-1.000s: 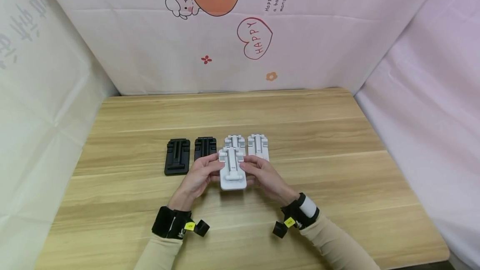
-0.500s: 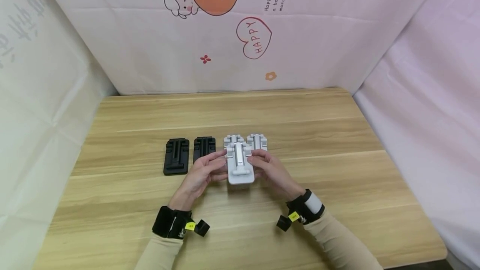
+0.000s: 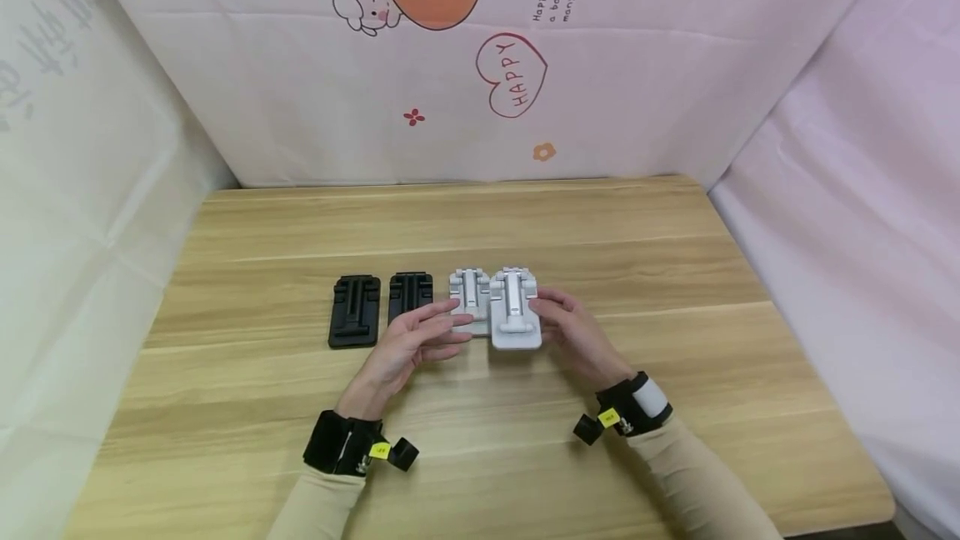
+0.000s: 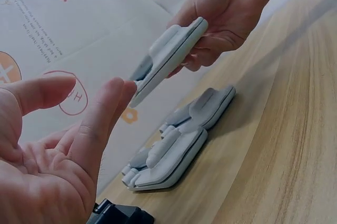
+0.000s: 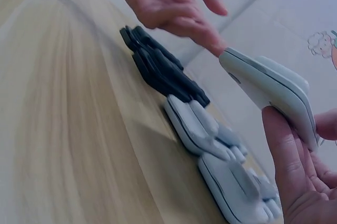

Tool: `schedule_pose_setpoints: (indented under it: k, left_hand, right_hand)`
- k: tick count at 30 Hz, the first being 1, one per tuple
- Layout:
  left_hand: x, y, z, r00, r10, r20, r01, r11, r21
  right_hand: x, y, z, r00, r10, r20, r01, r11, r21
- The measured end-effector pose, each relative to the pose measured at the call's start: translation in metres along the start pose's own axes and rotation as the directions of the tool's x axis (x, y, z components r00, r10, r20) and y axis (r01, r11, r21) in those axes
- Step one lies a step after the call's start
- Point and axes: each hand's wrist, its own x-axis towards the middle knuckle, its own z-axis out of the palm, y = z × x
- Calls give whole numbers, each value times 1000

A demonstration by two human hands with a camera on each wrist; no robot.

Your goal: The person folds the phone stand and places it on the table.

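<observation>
A folded white phone stand [image 3: 515, 325] is pinched by its right edge in my right hand [image 3: 581, 340], thumb on top and fingers beneath. It is raised off the table, as the right wrist view shows. My left hand [image 3: 408, 348] has its fingers extended and holds nothing; its fingertips are close to the raised stand, and I cannot tell if they touch. Under the hands two more white phone stands lie on the table, the nearer-left one [image 3: 470, 294] partly visible and the other [image 4: 213, 109] hidden from above by the held one.
Two folded black phone stands lie to the left, one in full view [image 3: 355, 312] and one [image 3: 410, 292] partly behind my left hand. The wooden table [image 3: 600, 232] meets a printed white cloth [image 3: 637, 107] at the back, with cloth at both sides too.
Both hands held the white phone stand earlier. My right hand has carried it rightward and slightly away, while my left hand has let go and stayed nearly in place with fingers extended.
</observation>
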Motion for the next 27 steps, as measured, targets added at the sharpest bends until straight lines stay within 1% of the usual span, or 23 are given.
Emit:
schedule_pose_setpoints:
  k: [7, 9, 11, 13, 18, 22, 24, 27]
  left_hand:
    - [0, 0, -3, 1000, 1, 4, -1, 1000, 10]
    - [0, 0, -3, 1000, 0, 1, 0, 1000, 12]
    - [0, 0, -3, 1000, -1, 0, 1, 1000, 14]
    - [0, 1, -3, 1000, 1, 0, -1, 1000, 15]
    - [-1, 1, -3, 1000, 3, 1, -3, 1000, 11]
    - [-1, 1, -3, 1000, 5, 4, -5, 1000, 11]
    - [-1, 0, -3, 1000, 5, 3, -5, 1000, 13]
    - [-1, 0, -3, 1000, 4, 5, -5, 1000, 12]
  right_hand:
    - [4, 0, -21, 996, -9, -90, 17, 996, 90]
    - [5, 0, -28, 993, -14, -116, 26, 994, 109]
    - [6, -1, -35, 991, -15, -134, 29, 994, 107]
    - [7, -1, -43, 988, -12, -155, 31, 992, 120]
    - [12, 2, -60, 979, 14, -205, 26, 982, 189]
    - [15, 5, -70, 967, 39, -252, 3, 986, 164]
    - [16, 6, -73, 964, 47, -260, -8, 989, 150]
    - [18, 8, -76, 955, 62, -290, -26, 991, 128]
